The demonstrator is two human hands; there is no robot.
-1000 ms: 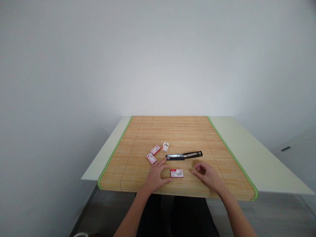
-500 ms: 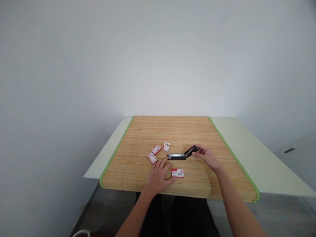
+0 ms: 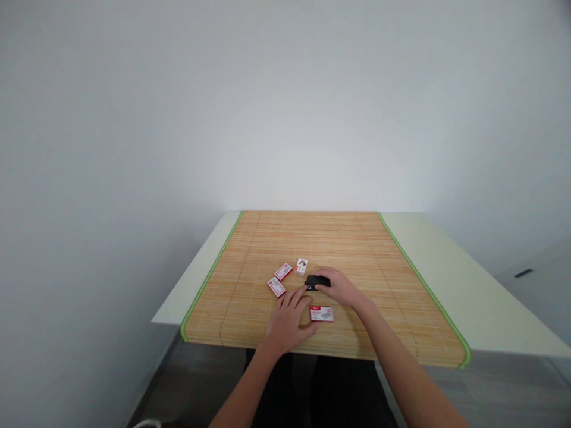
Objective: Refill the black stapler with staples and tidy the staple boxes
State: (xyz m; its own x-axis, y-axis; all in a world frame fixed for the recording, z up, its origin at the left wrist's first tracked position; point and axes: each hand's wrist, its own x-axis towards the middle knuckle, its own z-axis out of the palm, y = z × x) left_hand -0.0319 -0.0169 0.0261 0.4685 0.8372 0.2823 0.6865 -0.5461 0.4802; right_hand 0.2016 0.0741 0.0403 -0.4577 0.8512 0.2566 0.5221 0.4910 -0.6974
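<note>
A black stapler (image 3: 313, 282) lies on the bamboo mat (image 3: 348, 249), folded shut, with only its left end showing. My right hand (image 3: 341, 288) lies over the top of it with the fingers curled down on it. My left hand (image 3: 289, 318) rests flat on the mat, fingers spread, its fingertips just short of the stapler's left end. A red and white staple box (image 3: 322, 313) sits between my two hands, beside my left thumb.
Two more red staple boxes (image 3: 282, 271) (image 3: 276, 287) and a small white box (image 3: 301, 266) lie left of the stapler. The mat with green edging covers a pale table (image 3: 450, 279) that stands against a white wall.
My right hand reached to the stapler's open arm, swung it over to the left and closed it down onto the base. My left hand stayed by the stapler's left end.
</note>
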